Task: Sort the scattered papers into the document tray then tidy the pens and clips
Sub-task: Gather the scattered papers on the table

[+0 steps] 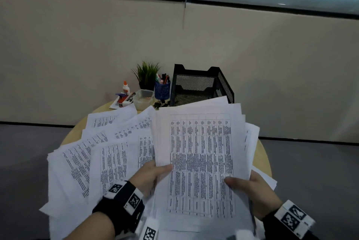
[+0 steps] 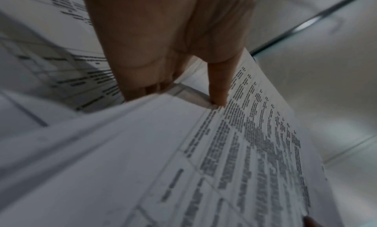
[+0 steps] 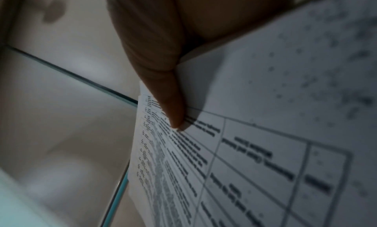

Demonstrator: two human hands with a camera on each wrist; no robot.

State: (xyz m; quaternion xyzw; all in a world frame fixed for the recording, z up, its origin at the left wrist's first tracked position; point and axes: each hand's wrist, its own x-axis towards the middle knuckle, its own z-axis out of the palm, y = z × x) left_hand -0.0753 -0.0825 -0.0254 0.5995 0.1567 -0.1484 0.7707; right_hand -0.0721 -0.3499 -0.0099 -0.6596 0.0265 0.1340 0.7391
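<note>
Both hands hold a stack of printed papers (image 1: pixel 200 162) raised above the round wooden table (image 1: pixel 262 154). My left hand (image 1: pixel 153 173) pinches its left edge, thumb on top, as the left wrist view shows on the stack (image 2: pixel 234 149). My right hand (image 1: pixel 250 187) pinches the right edge, thumb on the top sheet (image 3: pixel 265 149). More printed sheets (image 1: pixel 93 158) lie fanned out on the table to the left. The black mesh document tray (image 1: pixel 200 86) stands at the back, its lower shelf bare. A blue pen cup (image 1: pixel 162 89) with pens stands left of it, black binder clips (image 1: pixel 160 103) at its foot.
At the back left stand a small potted plant (image 1: pixel 146 73), a glue bottle (image 1: pixel 125 88), a clear plastic tub (image 1: pixel 143 98) and a stapler on a white box (image 1: pixel 122 99). A beige wall runs behind the table; grey floor lies on both sides.
</note>
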